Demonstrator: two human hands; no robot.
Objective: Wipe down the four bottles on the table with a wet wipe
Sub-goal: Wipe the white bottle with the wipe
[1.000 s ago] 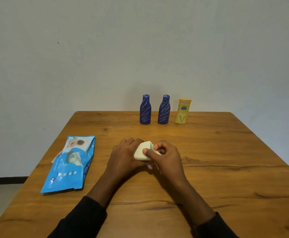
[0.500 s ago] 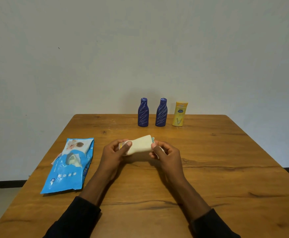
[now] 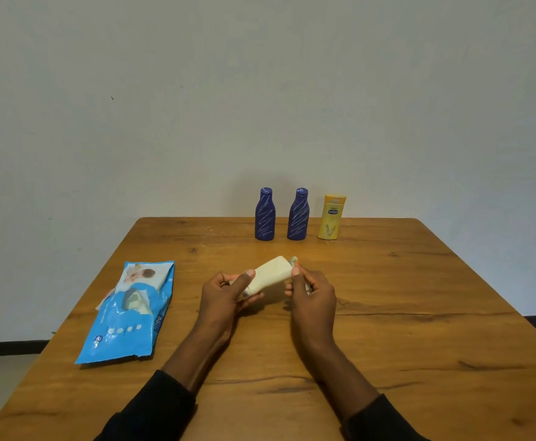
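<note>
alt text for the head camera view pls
The left hand grips one end of a cream bottle over a wooden table; the right hand pinches the other end. Two blue bottles and a yellow bottle stand at the far edge, and a blue wipe pack lies on the left.

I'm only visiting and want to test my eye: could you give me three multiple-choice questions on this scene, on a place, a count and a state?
1. Where does the wipes pack lie?
A) left of the left hand
B) behind the bottles
C) on the floor

2. How many dark blue bottles stand at the back?
A) one
B) two
C) four

3. What state is the cream bottle in?
A) standing in the row
B) held tilted in the left hand
C) tucked in the pack

Answers: 1 A, it lies flat out to that hand's left; 2 B, two stand beside the yellow bottle; 3 B, the fingers curl round it.
</note>
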